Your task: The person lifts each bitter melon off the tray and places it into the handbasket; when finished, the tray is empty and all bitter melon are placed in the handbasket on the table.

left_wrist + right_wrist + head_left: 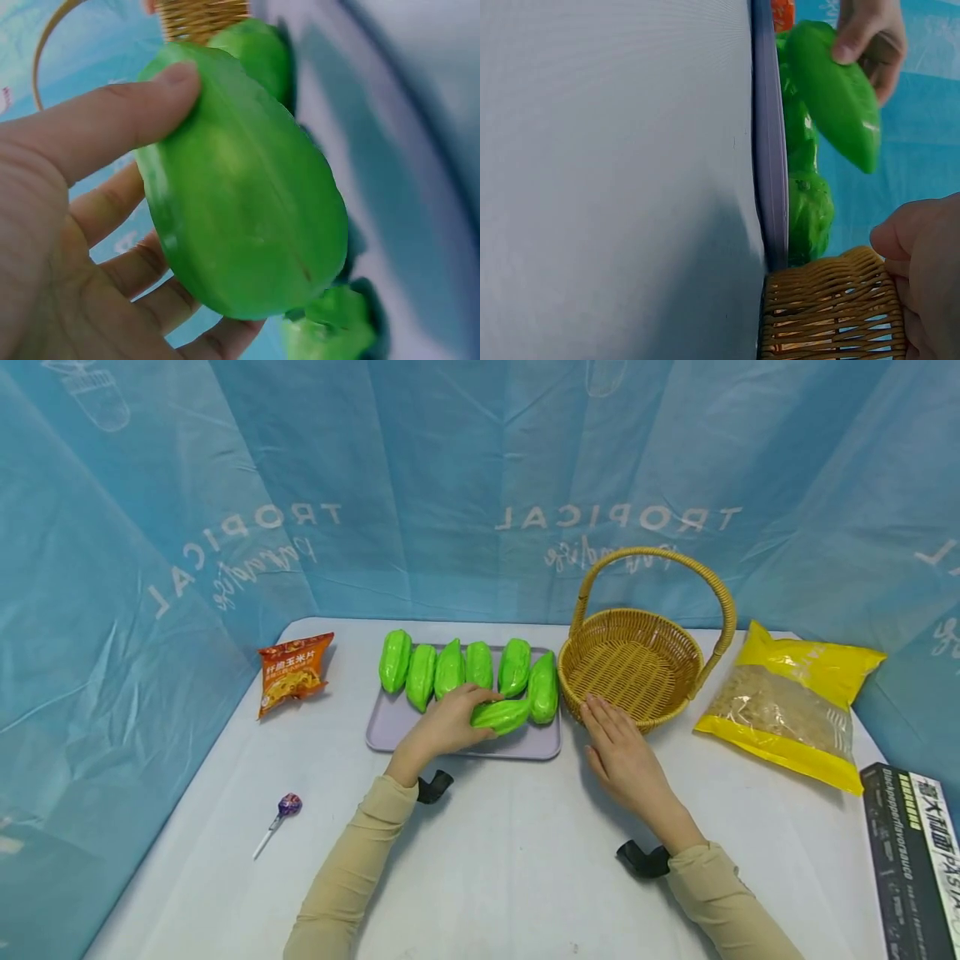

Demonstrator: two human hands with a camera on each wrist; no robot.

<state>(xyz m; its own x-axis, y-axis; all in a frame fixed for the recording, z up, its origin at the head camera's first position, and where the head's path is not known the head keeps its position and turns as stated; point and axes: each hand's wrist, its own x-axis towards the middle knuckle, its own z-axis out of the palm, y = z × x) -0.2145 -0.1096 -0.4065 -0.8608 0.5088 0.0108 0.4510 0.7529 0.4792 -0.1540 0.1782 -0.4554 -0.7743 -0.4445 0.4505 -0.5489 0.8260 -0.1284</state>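
Observation:
My left hand [453, 722] holds a green star fruit [501, 717], with the thumb on its near side and the fingers around the far side. In the left wrist view the same star fruit [247, 187] fills the middle. It is raised above a lilac tray [397, 727], on which several more star fruit [450, 670] stand in a row. My right hand [626, 764] rests on the front rim of a wicker basket [630, 670], fingers straight. The right wrist view shows the basket's woven side [832, 307] beside the thumb; the fingertips are hidden there.
An orange snack bag [295, 672] stands at the left, a lollipop [288, 806] nearer the front. Right of the basket lies a yellow bag [791, 706], then a black pasta box [911, 852]. The basket's tall handle [723, 602] arches up. A blue curtain [450, 485] hangs behind.

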